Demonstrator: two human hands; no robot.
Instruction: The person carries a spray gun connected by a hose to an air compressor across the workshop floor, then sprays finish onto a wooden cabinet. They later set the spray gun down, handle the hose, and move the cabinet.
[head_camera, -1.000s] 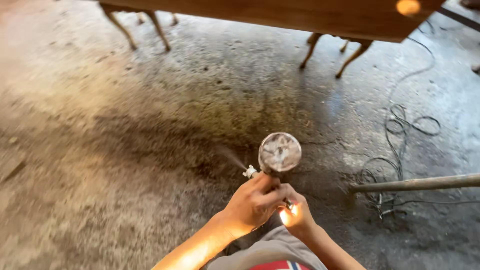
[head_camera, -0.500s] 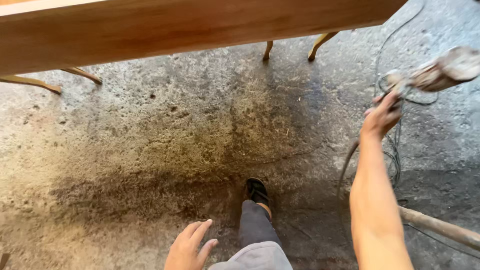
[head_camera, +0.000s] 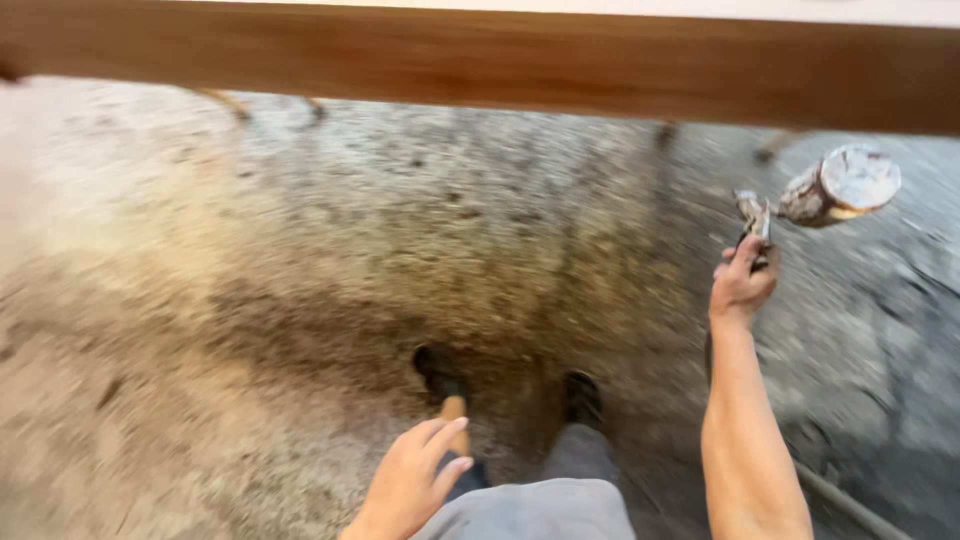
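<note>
My right hand (head_camera: 745, 285) is raised at the right and grips the handle of a paint-crusted spray gun (head_camera: 825, 190), whose round cup tilts to the upper right. My left hand (head_camera: 415, 480) hangs low near my thigh, fingers loosely apart and holding nothing. Below me are my grey trousers (head_camera: 545, 505) and two dark shoes (head_camera: 580, 398) on the stained concrete floor (head_camera: 300, 300). A long brown wooden board (head_camera: 480, 65) spans the top of the view, just ahead of the spray gun.
A thin pipe or rod (head_camera: 850, 505) lies on the floor at the lower right. Blurred legs of a trestle (head_camera: 240, 105) show beneath the board at the upper left. The picture is motion-blurred.
I have risen from a crouch with both hands on the spray gun. My left hand let go and dropped; my right hand carries the gun up toward the board, which now fills the top.
</note>
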